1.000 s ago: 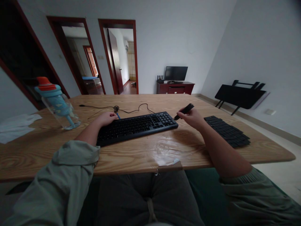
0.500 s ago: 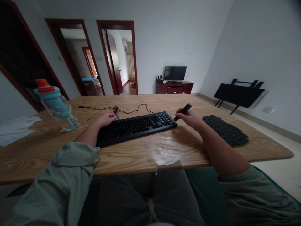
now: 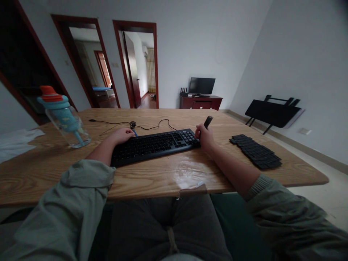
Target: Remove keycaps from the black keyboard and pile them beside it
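A black keyboard [image 3: 154, 146] lies across the wooden table [image 3: 152, 174] in front of me. My left hand [image 3: 123, 135] rests at the keyboard's far left corner, fingers curled on its edge beside a small blue thing. At the keyboard's right end, over the number pad, my right hand [image 3: 204, 136] is closed around a slim black tool [image 3: 207, 121] that points down at the keys. A black cable [image 3: 141, 127] runs from the keyboard's back across the table.
A pile of loose black keycaps [image 3: 255, 151] lies on the table to the right. A clear bottle [image 3: 65, 123] with a blue and orange lid stands at the left. White cloth [image 3: 13, 143] lies far left. A folded black table [image 3: 272, 112] leans on the right wall.
My right hand has moved left with the black tool, from beside the keyboard's right end to over the number pad, and the tool now stands more upright. My left hand has stayed put.
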The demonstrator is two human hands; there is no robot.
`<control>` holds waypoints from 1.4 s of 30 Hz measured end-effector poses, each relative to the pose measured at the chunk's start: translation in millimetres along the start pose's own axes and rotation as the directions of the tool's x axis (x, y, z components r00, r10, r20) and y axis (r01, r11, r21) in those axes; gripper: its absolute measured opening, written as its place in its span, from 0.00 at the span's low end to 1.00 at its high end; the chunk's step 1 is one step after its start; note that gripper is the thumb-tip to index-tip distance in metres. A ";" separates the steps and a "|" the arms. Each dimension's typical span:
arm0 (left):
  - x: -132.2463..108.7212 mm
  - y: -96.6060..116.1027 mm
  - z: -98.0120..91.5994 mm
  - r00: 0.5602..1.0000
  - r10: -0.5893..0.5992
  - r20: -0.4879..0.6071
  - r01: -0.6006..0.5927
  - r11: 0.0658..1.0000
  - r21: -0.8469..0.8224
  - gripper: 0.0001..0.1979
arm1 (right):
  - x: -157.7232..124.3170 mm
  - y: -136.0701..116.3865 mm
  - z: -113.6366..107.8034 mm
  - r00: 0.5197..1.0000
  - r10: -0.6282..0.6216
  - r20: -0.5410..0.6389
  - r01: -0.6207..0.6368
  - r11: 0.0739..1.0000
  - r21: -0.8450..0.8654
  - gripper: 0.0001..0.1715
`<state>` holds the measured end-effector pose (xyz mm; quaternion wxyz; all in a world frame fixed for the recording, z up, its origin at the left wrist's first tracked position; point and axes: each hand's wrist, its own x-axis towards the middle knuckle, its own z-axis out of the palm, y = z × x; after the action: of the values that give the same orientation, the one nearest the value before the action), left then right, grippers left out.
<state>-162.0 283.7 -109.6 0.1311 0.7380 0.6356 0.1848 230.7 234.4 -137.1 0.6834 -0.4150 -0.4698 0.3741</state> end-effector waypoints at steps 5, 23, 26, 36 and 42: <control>2.5 -2.1 1.5 1.000 0.000 -0.011 0.000 1.000 0.014 0.13 | 0.7 4.6 4.1 1.000 -0.003 0.028 0.003 1.000 -0.004 0.18; 9.3 -8.8 6.3 1.000 0.000 0.003 -0.001 0.998 0.070 0.15 | 13.3 17.2 5.8 0.994 -0.104 -0.025 0.086 0.912 -0.402 0.23; 10.1 -10.5 6.8 1.000 -0.001 0.002 0.001 0.998 0.070 0.14 | 9.0 8.0 11.7 0.991 -0.133 0.025 0.126 0.847 -0.516 0.23; 11.2 -11.7 6.7 0.999 0.029 0.019 -0.030 0.996 0.086 0.17 | 9.6 14.3 9.0 0.991 -0.136 0.019 0.128 0.863 -0.490 0.24; 6.4 -5.2 3.4 1.000 0.014 0.016 -0.016 0.994 0.108 0.16 | 7.6 12.6 8.5 0.981 -0.189 0.036 0.183 0.853 -0.489 0.25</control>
<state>-164.4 291.0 -114.2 0.0944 0.7502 0.6381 0.1455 223.2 247.8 -144.4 0.5919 -0.5297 -0.5825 0.1723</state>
